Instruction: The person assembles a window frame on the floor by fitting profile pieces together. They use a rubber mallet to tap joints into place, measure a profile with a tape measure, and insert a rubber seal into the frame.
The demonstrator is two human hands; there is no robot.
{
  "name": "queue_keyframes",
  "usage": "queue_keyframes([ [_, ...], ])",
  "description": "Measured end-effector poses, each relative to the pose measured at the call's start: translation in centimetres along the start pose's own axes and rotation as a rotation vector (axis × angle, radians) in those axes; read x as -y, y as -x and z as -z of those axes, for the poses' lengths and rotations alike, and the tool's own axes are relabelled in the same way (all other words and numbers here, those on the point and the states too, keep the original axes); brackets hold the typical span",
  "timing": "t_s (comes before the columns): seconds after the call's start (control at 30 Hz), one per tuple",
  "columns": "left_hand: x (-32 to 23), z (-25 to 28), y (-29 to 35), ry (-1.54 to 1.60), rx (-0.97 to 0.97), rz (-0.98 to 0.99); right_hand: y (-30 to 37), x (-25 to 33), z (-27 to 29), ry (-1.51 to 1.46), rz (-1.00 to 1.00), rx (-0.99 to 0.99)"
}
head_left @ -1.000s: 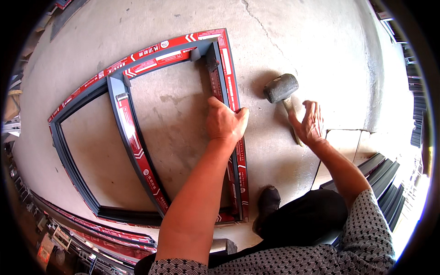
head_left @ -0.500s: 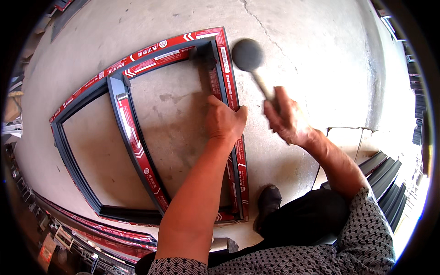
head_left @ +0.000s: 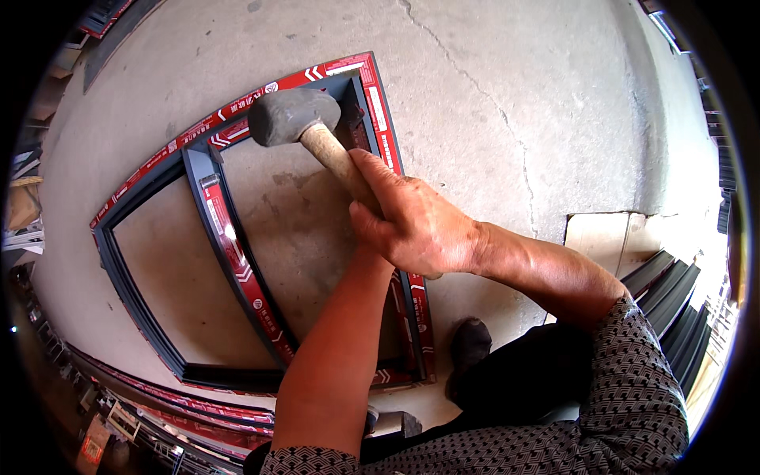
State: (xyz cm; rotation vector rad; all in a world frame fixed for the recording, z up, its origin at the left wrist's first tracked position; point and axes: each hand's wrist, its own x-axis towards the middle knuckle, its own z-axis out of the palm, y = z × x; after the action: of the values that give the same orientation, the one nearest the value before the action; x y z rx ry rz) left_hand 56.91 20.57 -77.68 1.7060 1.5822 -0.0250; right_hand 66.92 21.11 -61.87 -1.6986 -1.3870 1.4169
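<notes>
My right hand (head_left: 423, 226) is closed round the wooden handle of a rubber mallet (head_left: 291, 116) with a dark grey head. The mallet head appears over the upper right part of a dark grey window frame (head_left: 141, 180), covering part of its far bar. Whether it touches the frame, I cannot tell. The frame lies flat on the floor, carries red protective film and has one middle bar (head_left: 235, 253). My left forearm (head_left: 332, 348) reaches across the frame's right opening towards its right bar. My left hand is hidden behind the right one.
Concrete floor (head_left: 467, 71) with a long crack surrounds the frame. Dark profiles (head_left: 669, 297) lie at the right, beside a pale flat panel (head_left: 595, 237). More red-filmed lengths (head_left: 198, 423) lie along the near left. My shoe (head_left: 470, 344) is close to the frame's near right corner.
My right hand has swung the mallet leftwards, from beside the frame to over its upper right part. The right hand now covers the left, which was at the right bar.
</notes>
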Motion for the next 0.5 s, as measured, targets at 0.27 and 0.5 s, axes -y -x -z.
queue_keyframes([
  [0.27, -0.9, 0.9, -0.1, -0.025, 0.007, 0.026, -0.1, -1.6, -1.4, 0.064, -0.089, -0.104],
  [0.5, -0.9, 0.9, 0.0, -0.03, -0.001, 0.031, 0.1, -1.8, -1.4, 0.068, 0.013, -0.139],
])
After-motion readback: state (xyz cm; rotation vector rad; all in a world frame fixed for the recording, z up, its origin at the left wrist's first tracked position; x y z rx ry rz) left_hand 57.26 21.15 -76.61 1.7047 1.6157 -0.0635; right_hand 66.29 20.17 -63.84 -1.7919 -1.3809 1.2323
